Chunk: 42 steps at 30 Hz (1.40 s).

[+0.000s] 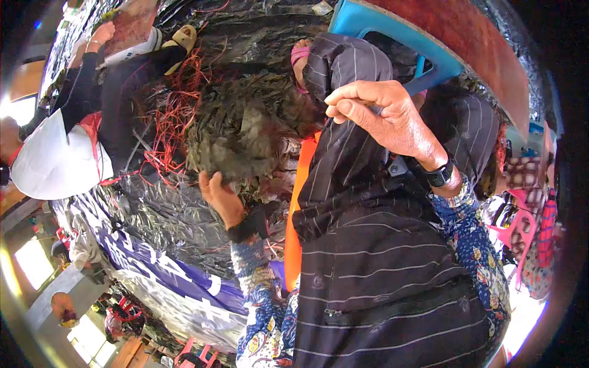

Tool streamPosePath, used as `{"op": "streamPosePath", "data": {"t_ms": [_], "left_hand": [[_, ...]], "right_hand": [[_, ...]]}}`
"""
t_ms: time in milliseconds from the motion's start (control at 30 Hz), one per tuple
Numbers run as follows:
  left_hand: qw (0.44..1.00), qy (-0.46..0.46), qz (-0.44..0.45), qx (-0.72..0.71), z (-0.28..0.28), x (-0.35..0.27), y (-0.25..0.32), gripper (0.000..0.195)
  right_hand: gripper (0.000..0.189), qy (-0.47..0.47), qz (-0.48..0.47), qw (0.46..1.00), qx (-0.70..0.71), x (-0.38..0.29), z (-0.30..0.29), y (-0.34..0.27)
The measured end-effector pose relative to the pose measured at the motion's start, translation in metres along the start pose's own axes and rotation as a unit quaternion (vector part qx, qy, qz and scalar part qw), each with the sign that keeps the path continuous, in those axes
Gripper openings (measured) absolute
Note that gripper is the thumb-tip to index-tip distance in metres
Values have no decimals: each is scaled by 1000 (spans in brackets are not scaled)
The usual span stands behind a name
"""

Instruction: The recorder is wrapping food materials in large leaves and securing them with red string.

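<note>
My left hand (222, 198) is low at the near edge of a heap of limp, dark green-brown leafy material (239, 133). Its fingers are slightly apart, and I see nothing held in them; whether they touch the heap is unclear. Above my striped dark trousers (347, 69), my right hand (391, 115) is raised, with thumb and fingertips drawn together and nothing visible between them. A black watch (439, 175) circles that wrist. Beside my thigh runs an orange plastic strip (299, 221).
Red plastic strings (172, 119) lie tangled left of the heap. Black plastic sheeting (175, 216) and a purple banner (170, 267) cover the ground. A reddish-brown board (487, 50) rests over a blue plastic stool (363, 18). Another person's hand (103, 34) is at a board, upper left.
</note>
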<state>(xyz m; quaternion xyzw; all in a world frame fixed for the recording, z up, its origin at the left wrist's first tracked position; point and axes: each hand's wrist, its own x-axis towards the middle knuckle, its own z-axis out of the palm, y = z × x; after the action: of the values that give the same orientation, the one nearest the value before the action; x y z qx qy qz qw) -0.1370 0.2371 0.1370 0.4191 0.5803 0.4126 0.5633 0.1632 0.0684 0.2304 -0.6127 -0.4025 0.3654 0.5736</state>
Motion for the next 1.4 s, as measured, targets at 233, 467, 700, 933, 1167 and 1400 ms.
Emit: {"op": "streamPosePath", "data": {"t_ms": [233,467,700,933,1167,1400], "left_hand": [[991,-44,69,-108,-14,6,86,38],[972,10,228,-45,1,-5,142,37],[772,46,599,211,3,-32,202,45],[726,20,642,245,-15,-30,235,41],[795,-62,523,302,-83,-1,184,40],[845,-117,375,362,-163,28,115,39]], "right_hand": [[15,-33,-29,999,-16,2,12,3],[21,-88,-110,979,-151,8,40,32],[48,-148,-94,965,-194,20,71,63],[100,-23,-25,992,-119,62,95,58],[48,6,-183,983,-1,82,123,76],[23,64,-156,981,98,71,111,87]]}}
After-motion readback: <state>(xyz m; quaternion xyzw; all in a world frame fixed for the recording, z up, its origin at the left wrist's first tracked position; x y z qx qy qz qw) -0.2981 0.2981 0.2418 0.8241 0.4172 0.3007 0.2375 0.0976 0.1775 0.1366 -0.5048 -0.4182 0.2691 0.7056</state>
